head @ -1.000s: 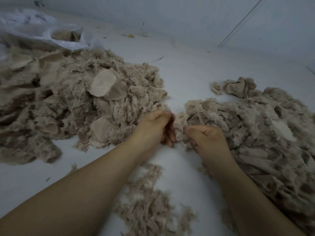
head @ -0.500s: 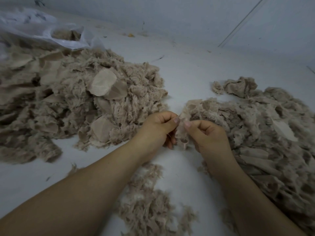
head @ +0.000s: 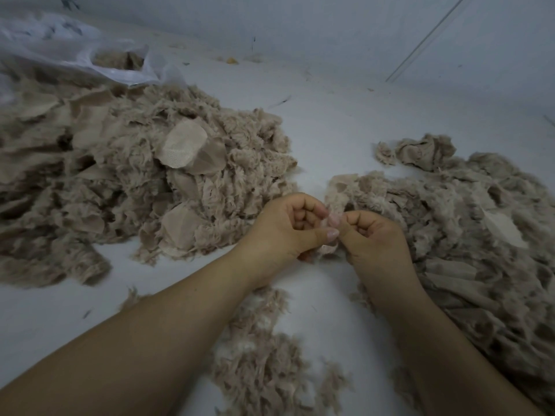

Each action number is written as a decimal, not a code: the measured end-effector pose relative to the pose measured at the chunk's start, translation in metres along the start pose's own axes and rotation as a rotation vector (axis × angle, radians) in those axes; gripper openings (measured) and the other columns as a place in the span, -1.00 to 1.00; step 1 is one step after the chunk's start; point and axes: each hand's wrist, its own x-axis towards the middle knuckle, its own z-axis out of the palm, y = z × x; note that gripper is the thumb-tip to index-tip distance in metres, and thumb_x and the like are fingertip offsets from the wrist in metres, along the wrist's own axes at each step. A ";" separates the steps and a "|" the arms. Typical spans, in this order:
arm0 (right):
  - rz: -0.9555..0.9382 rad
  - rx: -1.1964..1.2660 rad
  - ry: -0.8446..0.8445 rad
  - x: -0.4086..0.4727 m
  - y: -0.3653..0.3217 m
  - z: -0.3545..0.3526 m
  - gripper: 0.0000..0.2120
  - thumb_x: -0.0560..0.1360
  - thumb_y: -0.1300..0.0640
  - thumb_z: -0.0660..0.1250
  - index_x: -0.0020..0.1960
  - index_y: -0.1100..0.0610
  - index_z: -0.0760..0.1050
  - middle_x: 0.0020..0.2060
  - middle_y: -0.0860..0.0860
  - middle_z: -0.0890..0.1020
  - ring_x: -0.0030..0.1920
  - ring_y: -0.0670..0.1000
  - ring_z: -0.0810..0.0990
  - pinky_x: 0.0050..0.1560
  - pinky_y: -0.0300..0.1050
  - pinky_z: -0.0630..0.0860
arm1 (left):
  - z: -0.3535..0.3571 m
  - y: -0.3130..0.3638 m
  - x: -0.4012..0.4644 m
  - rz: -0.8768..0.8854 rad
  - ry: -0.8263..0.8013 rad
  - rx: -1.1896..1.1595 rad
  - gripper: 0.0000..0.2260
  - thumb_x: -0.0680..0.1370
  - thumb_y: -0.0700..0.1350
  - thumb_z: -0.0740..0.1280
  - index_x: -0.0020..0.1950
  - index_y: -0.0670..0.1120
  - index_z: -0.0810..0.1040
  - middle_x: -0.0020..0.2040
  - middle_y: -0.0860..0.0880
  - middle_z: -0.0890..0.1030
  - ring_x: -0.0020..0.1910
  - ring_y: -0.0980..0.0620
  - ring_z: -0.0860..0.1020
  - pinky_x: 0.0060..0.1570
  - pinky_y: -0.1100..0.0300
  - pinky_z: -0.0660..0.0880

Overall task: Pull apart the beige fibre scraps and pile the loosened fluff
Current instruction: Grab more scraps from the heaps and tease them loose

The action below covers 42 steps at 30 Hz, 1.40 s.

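You are looking down at your two bare forearms. Your left hand (head: 285,229) and right hand (head: 372,238) are meeting, both pinching one small beige scrap (head: 330,223). A large scrap heap (head: 126,181) is lying far left, another heap (head: 474,223) right. Loosened fluff (head: 264,361) is lying near you on the white surface (head: 330,121). A plastic bag (head: 75,49) is sitting far left.

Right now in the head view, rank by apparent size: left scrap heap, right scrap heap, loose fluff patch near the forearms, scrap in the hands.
1-2. Left scrap heap and right scrap heap: alike, both cropped, unranked.
3. Fluff patch.
4. Pinched scrap.
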 end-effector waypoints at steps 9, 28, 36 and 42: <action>0.007 -0.019 0.017 0.001 0.001 -0.001 -0.79 0.56 0.13 0.36 -0.25 0.12 0.53 -0.58 -0.17 0.45 -0.57 -0.20 0.31 -0.51 -0.40 0.27 | 0.000 0.006 0.004 -0.118 0.141 -0.074 -0.82 0.52 -0.43 0.29 -0.19 -0.20 0.53 -0.31 -0.17 0.50 -0.45 -0.08 0.47 -0.42 0.09 0.54; 0.129 0.064 0.046 0.004 0.003 0.001 -0.54 0.56 0.34 0.24 -0.47 0.05 0.31 -0.58 -0.03 0.30 -0.58 -0.12 0.19 -0.57 -0.29 0.18 | -0.008 0.006 0.005 -0.179 -0.002 -0.027 -0.87 0.47 -0.20 0.46 -0.26 -0.08 0.58 -0.46 -0.14 0.59 -0.63 -0.01 0.48 -0.59 0.25 0.33; 0.167 0.081 0.083 0.007 0.006 0.000 -0.60 0.58 0.30 0.23 -0.42 0.12 0.30 -0.52 0.03 0.28 -0.56 -0.08 0.16 -0.58 -0.27 0.15 | -0.011 0.008 0.006 -0.160 -0.034 -0.045 -0.85 0.40 -0.29 0.48 -0.26 -0.18 0.52 -0.48 -0.17 0.57 -0.65 -0.01 0.46 -0.64 0.30 0.34; 0.151 0.117 0.177 0.007 0.007 -0.003 -0.53 0.58 0.34 0.16 -0.46 0.04 0.21 -0.54 -0.02 0.23 -0.53 -0.07 0.11 -0.53 -0.28 0.07 | -0.035 0.024 -0.001 -0.336 -0.600 0.068 -0.91 0.40 -0.36 0.48 -0.25 -0.27 0.58 -0.43 -0.19 0.62 -0.60 -0.01 0.54 -0.61 0.29 0.44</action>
